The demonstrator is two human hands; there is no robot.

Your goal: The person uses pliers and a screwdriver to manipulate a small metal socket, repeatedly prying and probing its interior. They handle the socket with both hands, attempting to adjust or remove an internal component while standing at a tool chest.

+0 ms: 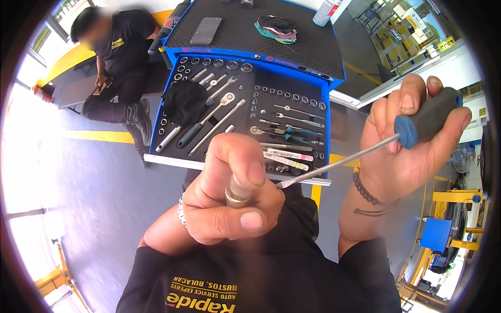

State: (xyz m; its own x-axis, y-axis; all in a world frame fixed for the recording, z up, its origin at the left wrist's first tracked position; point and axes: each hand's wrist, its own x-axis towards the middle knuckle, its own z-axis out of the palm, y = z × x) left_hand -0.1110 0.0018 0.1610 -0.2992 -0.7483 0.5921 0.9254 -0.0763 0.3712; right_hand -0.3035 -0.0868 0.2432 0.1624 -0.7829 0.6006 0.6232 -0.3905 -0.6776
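My left hand (224,201) is closed in front of my chest, thumb and forefinger pinching a small cylindrical metal part (237,192) whose exact kind I cannot make out. Raised at the right, my right hand (404,141) grips a screwdriver (430,117) with a black handle and blue collar. Its long shaft slants down to the left. The flat tip ends right at the knuckles of my left hand; whether it touches the hand or the metal part is unclear.
Beyond my hands, an open drawer (245,68) of a blue tool cabinet holds sockets, ratchets, wrenches, pliers and a black cloth (186,100). On the cabinet top lie a phone (206,30), folded rags (275,28) and a spray can (327,11). Someone (122,57) sits at the left, holding a phone.
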